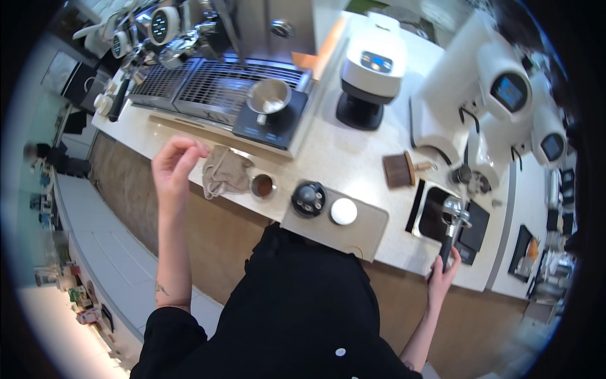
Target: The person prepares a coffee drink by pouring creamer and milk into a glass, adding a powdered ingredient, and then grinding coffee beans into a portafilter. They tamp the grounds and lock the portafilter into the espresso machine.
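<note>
My right hand (443,275) grips the black handle of a portafilter (452,215), its metal head over the right side of a metal-rimmed dark bin (431,213) set in the counter. Whether its basket holds coffee is unclear. My left hand (175,163) is raised at the counter's front edge, fingers loosely curled and nothing visible in them. Just right of it lies a crumpled grey-brown cloth (225,170). Beside that stands a small cup (263,185) with brown contents. A black round tool (309,199) and a white round tool (343,211) sit on a ribbed tamping mat (364,222).
An espresso machine's drip grate (213,90) lies back left, with a metal pitcher (269,97) on a black scale (279,130). A white-and-black countertop machine (374,66) and white grinders (454,90) stand behind. A wooden brush (398,170) lies near the bin. Another person (66,161) is far left.
</note>
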Demonstrator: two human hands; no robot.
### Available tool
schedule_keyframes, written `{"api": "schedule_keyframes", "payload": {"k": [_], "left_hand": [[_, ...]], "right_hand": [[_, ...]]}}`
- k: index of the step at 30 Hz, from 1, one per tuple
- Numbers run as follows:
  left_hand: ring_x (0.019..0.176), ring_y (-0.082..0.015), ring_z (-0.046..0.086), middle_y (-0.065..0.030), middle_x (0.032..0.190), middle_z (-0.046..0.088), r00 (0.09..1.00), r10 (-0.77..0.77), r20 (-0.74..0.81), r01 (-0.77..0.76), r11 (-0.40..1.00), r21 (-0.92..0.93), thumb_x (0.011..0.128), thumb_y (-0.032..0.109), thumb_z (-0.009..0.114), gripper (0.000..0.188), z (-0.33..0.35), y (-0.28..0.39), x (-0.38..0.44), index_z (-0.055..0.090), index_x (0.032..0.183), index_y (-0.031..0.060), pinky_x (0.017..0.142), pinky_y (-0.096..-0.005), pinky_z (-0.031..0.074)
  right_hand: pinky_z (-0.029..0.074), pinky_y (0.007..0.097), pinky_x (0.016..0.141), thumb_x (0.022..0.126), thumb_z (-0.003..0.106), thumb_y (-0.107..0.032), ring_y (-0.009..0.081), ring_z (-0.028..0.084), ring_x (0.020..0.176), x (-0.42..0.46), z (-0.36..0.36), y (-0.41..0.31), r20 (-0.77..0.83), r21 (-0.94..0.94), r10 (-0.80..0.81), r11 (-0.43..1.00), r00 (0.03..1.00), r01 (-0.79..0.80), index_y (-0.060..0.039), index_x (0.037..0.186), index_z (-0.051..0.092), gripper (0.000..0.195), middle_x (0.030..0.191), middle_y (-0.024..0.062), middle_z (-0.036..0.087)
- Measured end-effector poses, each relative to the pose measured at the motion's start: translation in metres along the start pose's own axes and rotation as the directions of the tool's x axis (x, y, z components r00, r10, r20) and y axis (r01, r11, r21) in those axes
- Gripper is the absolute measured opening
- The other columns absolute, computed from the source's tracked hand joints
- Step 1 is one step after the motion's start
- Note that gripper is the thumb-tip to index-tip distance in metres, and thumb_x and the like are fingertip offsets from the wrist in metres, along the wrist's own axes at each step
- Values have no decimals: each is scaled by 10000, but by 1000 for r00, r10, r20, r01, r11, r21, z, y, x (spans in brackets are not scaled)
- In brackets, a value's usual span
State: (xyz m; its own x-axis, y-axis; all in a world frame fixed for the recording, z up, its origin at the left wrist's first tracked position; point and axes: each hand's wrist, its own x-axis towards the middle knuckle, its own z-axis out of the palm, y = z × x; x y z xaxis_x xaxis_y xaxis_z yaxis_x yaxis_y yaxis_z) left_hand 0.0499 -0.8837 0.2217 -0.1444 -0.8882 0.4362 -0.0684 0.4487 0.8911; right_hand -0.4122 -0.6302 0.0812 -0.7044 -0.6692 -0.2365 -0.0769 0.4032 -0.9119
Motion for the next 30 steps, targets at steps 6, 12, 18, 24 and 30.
{"api": "schedule_keyframes", "payload": {"k": [6, 12, 18, 24, 30], "left_hand": [[850, -86, 565, -33, 901, 613, 984, -36, -177, 47, 997, 59, 900, 61, 604, 82, -52, -38, 38, 603, 951, -3, 796, -228, 446], [955, -167, 587, -65, 1085, 627, 892, 442, -96, -378, 845, 378, 839, 176, 679, 353, -118, -24, 189, 588, 1146, 27, 836, -310, 461], [986, -175, 582, -75, 1125, 608, 911, 394, 121, -403, 792, 459, 853, 277, 680, 381, -131, -51, 267, 632, 1101, -8, 825, -272, 448], [976, -174, 577, -83, 1092, 566, 921, 336, 198, -385, 866, 319, 890, 275, 640, 355, -128, -69, 273, 642, 1037, -48, 865, -283, 450], [1068, -264, 551, -169, 1183, 557, 949, 316, -5, -315, 947, 67, 867, 337, 640, 535, -133, -74, 250, 518, 1247, -19, 950, -361, 403]], "right_hand": [[441, 255, 356, 855, 652, -152, 155, 498, 406, -39, 62, -98, 283, 605, -282, 794, 917, 58, -12, 1394, 265, 678, 670, 79, 490], [440, 364, 328, 874, 615, -138, 258, 540, 403, -88, 196, -175, 357, 910, -542, 385, 761, -153, -23, 1342, 193, 641, 627, 121, 480], [437, 395, 384, 860, 582, -107, 297, 567, 446, -148, 307, -214, 440, 895, -532, 194, 723, -401, -9, 1337, 223, 605, 638, 151, 492], [435, 358, 404, 864, 601, -145, 268, 546, 446, -170, 368, -228, 618, 786, -442, 321, 651, -528, -25, 1330, 291, 572, 652, 144, 484], [441, 329, 397, 909, 549, -220, 198, 514, 471, -150, 422, -238, 723, 691, -379, 381, 578, -615, -52, 1327, 344, 495, 726, 99, 469]]}}
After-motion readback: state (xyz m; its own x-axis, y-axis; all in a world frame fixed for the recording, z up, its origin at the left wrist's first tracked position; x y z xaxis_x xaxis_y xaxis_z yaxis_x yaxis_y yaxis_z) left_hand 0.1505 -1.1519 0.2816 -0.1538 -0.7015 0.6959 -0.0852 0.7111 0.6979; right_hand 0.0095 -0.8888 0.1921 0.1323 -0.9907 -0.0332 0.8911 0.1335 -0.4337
